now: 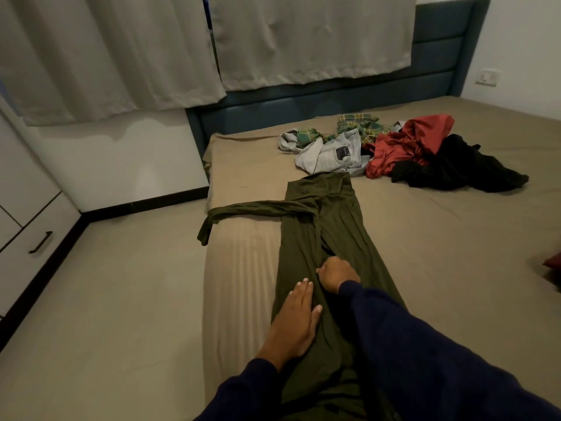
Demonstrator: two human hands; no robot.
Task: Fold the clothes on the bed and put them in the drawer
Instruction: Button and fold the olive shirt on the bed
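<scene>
Smoothing the long olive-green knit garment [321, 238] along the bed's [425, 238] left edge, you are pressing your left hand [296, 320] flat, fingers straight, while your right hand [337, 276] is pinching a centre fold. Next, probably tuck in its sleeve; the jumbled clothes pile [394, 150] is waiting near the headboard.

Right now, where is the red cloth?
In the head view the red cloth lies in the pile at the far right of the bed, between the black garment and the grey jeans.
</scene>
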